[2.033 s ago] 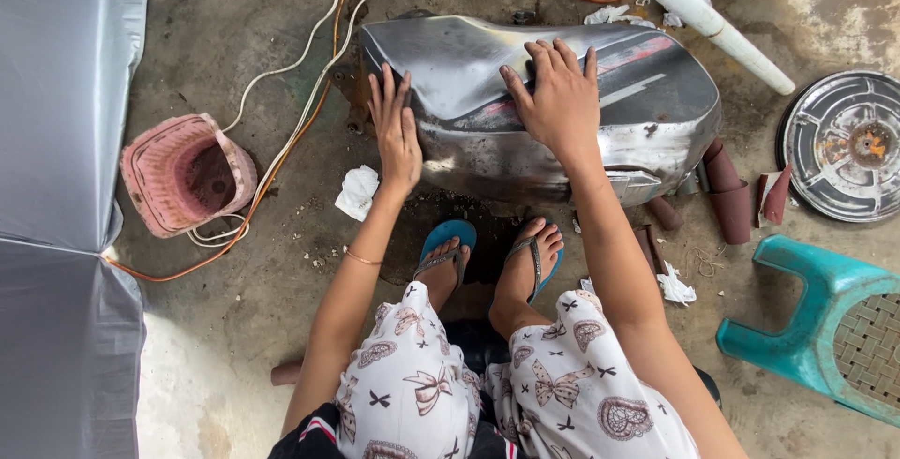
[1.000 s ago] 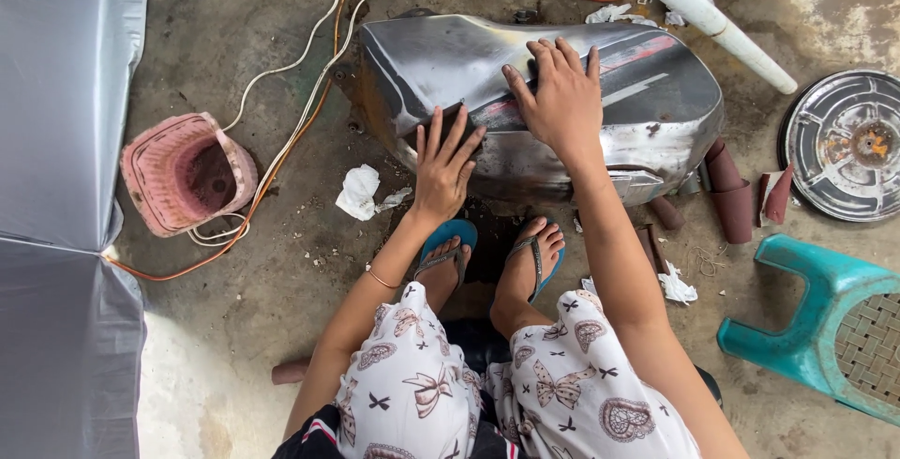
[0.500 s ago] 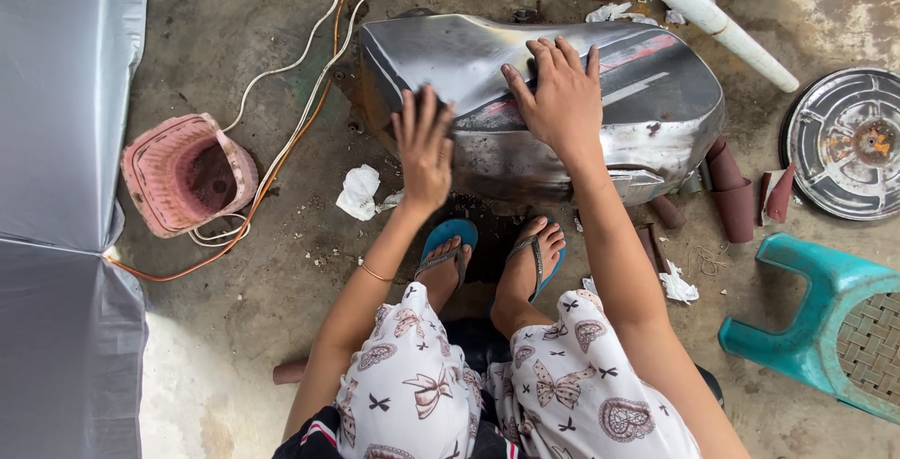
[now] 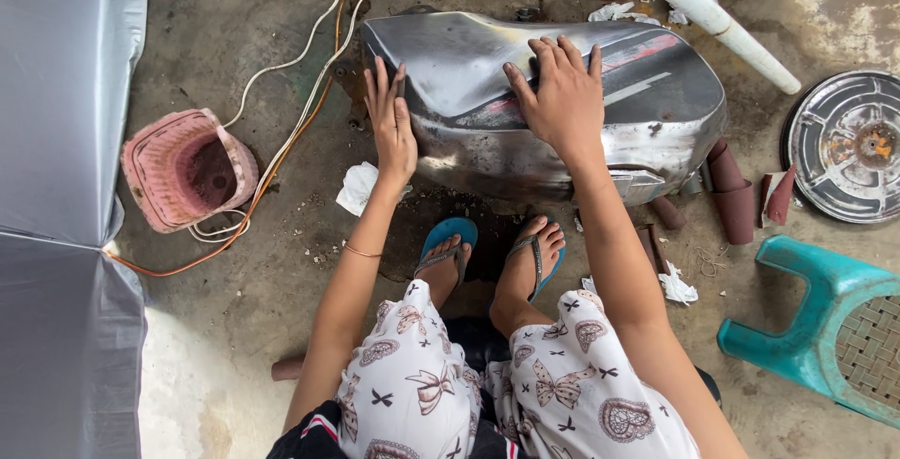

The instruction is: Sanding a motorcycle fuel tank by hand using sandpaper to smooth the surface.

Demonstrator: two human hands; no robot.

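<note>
Fingers (image 4: pixel 566 54) of the right hand (image 4: pixel 560 103) spread flat on top of the bare grey metal motorcycle fuel tank (image 4: pixel 647 93), gripping nothing; the left hand (image 4: pixel 391 123) presses open-palmed against its left end. It lies on the concrete floor (image 4: pixel 216 37), beside a pink plastic basket (image 4: pixel 178 170).

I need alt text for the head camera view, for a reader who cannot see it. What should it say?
Seen from above, a seated person presses both hands on a bare grey metal fuel tank lying on a concrete floor: the left hand flat on its left end, the right hand on top. A pink basket and cables lie to the left, a teal plastic stool to the right.
</note>
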